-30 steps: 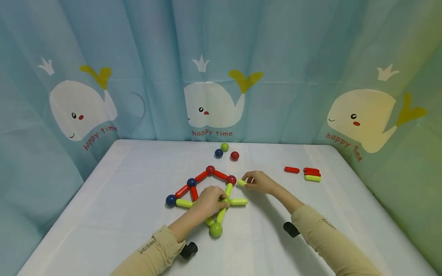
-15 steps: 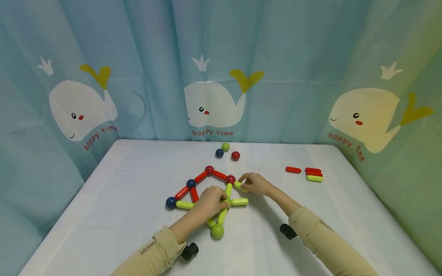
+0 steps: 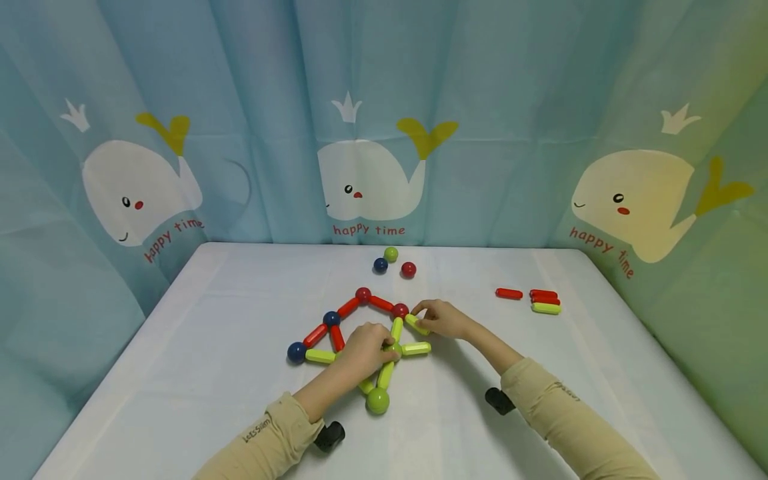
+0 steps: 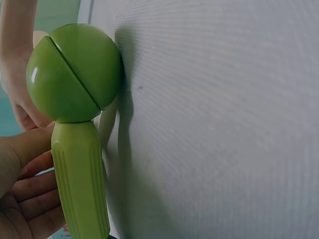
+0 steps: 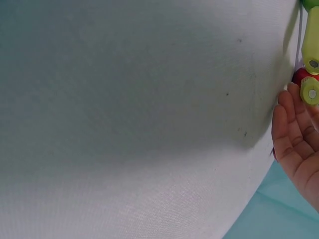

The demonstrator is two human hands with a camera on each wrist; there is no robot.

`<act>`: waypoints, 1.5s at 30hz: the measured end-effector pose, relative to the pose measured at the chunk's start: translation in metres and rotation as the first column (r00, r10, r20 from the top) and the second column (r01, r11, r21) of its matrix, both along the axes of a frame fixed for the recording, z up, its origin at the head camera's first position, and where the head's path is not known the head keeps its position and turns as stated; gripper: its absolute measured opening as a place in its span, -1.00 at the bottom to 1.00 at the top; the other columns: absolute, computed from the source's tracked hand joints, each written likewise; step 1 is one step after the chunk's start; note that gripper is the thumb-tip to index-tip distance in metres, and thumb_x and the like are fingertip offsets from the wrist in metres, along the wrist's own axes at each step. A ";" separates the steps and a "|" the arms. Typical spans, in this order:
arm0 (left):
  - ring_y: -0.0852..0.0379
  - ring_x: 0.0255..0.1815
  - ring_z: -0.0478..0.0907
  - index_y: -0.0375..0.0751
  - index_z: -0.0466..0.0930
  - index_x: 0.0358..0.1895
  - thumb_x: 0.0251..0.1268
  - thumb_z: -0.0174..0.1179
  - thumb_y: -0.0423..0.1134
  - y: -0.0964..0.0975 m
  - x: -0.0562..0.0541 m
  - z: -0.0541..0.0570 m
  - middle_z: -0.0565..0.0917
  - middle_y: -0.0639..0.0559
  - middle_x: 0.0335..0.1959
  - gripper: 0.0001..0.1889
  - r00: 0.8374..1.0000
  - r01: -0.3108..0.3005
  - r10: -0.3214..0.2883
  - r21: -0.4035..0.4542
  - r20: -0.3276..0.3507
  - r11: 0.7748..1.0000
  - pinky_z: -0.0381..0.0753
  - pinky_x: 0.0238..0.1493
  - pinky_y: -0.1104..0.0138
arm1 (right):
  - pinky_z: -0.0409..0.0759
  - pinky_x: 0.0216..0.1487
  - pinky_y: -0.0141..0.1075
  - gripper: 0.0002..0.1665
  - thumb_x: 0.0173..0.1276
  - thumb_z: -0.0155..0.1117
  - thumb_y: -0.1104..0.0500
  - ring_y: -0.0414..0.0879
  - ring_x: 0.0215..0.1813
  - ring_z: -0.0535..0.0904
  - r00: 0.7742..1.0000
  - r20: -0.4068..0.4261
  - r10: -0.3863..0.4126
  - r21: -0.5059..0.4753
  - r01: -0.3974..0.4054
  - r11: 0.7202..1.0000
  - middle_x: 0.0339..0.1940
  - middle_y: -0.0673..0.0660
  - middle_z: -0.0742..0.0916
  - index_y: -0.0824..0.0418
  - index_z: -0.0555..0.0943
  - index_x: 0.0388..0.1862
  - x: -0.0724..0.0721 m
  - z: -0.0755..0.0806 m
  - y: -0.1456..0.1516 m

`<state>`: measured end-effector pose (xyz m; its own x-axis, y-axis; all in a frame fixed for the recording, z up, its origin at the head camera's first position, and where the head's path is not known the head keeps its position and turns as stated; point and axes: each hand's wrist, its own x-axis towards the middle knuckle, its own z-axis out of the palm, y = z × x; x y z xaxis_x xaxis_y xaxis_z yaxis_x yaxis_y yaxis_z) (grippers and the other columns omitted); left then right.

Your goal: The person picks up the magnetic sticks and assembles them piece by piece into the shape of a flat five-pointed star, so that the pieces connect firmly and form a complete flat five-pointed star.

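A flat frame of magnetic sticks and balls lies mid-table. My left hand (image 3: 365,350) reaches over it and pinches a green ball (image 3: 394,349), mostly covered by the fingers. Several yellow-green sticks meet there, one stick (image 3: 417,349) jutting right with a free end. My right hand (image 3: 445,319) pinches another yellow-green stick (image 3: 416,324), whose far end meets a red ball (image 3: 400,311) at the frame's right corner. That stick's end (image 5: 312,93) faces the camera in the right wrist view. A large green ball (image 4: 75,72) on a stick fills the near part of the left wrist view.
Loose blue (image 3: 381,265), green (image 3: 391,254) and red balls (image 3: 409,270) sit behind the frame. To the right lie a single red stick (image 3: 509,293) and a small group of red and yellow-green sticks (image 3: 546,309). A whale-print curtain (image 3: 276,133) hangs behind the table.
My right hand has brought its yellow-green stick against the right-hand red ball, turning it to slant toward the front right. The left hand has kept its hold on the green ball.
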<state>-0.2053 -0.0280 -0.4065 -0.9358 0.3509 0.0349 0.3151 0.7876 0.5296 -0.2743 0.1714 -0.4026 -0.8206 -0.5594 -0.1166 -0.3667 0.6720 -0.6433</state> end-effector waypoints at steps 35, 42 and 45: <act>0.28 -0.47 0.40 -0.20 0.71 -0.36 -0.01 0.41 -0.17 -0.003 -0.004 -0.003 0.68 0.08 -0.41 -0.80 1.000 -0.001 0.001 -0.015 -0.002 1.000 0.43 -0.38 0.46 | 0.46 0.17 0.04 -0.56 0.32 0.13 0.32 0.31 0.13 0.50 0.947 -0.236 -0.218 0.016 0.228 0.974 0.17 0.46 0.51 0.48 0.41 0.15 -0.066 0.002 -0.008; 0.28 -0.52 0.35 -0.21 0.71 -0.38 -0.01 0.41 -0.17 -0.003 -0.005 -0.002 0.63 0.12 -0.49 -0.81 1.000 0.005 -0.005 -0.012 -0.007 1.000 0.38 -0.43 0.48 | 0.14 0.42 0.06 -0.35 0.31 0.07 0.40 0.33 0.44 0.13 0.964 -0.249 -0.089 0.175 0.135 0.975 0.45 0.45 0.18 0.46 0.19 0.37 -0.075 0.001 -0.017; 0.28 -0.54 0.34 -0.21 0.69 -0.41 0.00 0.41 -0.17 -0.002 -0.004 -0.002 0.61 0.11 -0.52 -0.81 1.000 0.011 -0.011 -0.006 0.005 1.000 0.37 -0.45 0.48 | 0.16 0.40 0.09 -0.35 0.28 0.08 0.45 0.35 0.43 0.14 0.965 -0.259 -0.032 0.228 0.093 0.969 0.45 0.42 0.21 0.44 0.23 0.37 -0.073 0.002 -0.020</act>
